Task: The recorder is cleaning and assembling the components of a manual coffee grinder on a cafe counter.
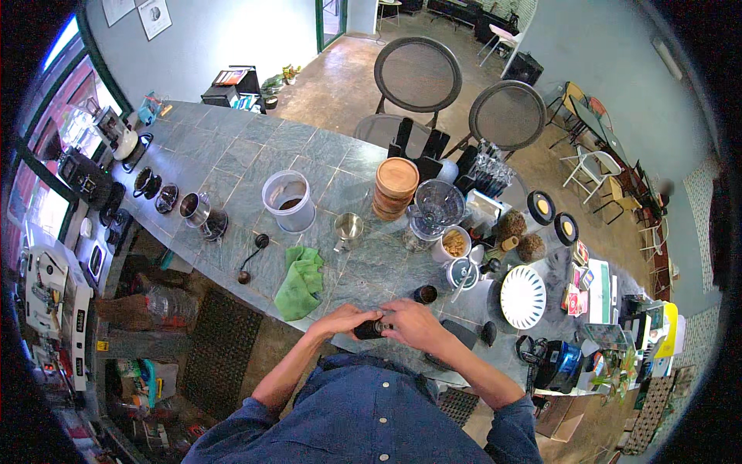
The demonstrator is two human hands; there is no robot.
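Note:
At the counter's near edge, close to my body, my left hand (345, 319) and my right hand (415, 323) come together around a small dark cylinder (370, 329). Both hands are closed on it, the fingers meeting at its top; its exact kind I cannot make out. Just beyond my right hand stands a small dark cup (425, 294). A crumpled green cloth (300, 283) lies beyond my left hand, partly over the counter edge. Farther off is a small metal pitcher (348, 229).
On the grey tiled counter (325, 174) stand a white tub (288, 203) with dark grounds, a wooden canister (396, 188), a clear dripper (440, 203) and a bowl of brown lumps (454, 243). A white fluted plate (523, 298) sits right; a dark scoop (255, 255) lies left.

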